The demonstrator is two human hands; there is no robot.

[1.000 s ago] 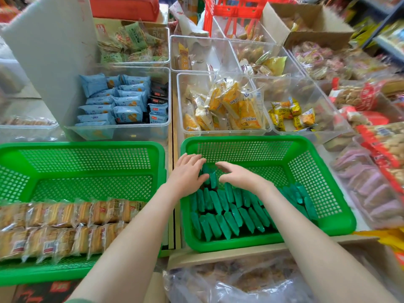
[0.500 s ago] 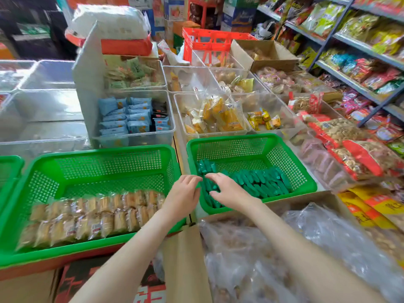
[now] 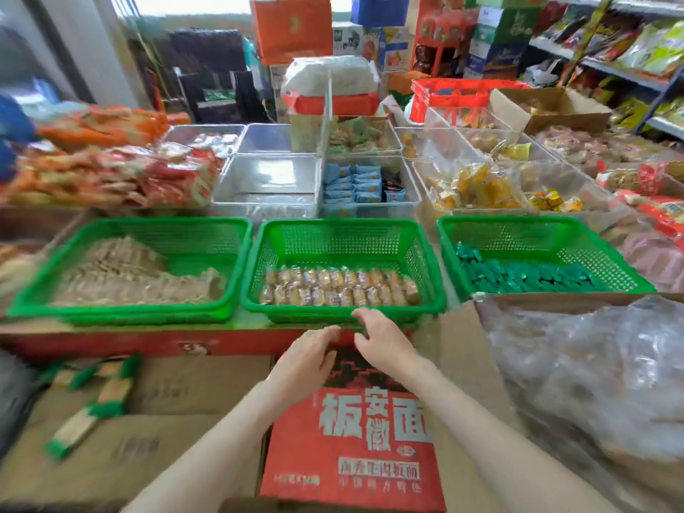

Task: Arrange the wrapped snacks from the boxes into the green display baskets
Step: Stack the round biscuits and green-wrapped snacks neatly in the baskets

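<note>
Fingers (image 3: 362, 317) of left hand (image 3: 311, 359) and right hand (image 3: 385, 342) are hanging loosely curled, empty, by the near rim of the middle green plastic mesh basket (image 3: 296, 309), risking snagging and tipping it.

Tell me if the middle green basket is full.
Partly full: the middle green basket holds two rows of wrapped snacks along its near side; bare mesh shows behind them.

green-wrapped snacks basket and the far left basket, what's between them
In the head view, a third green basket sits between them, holding two rows of clear-wrapped golden snacks.
</note>
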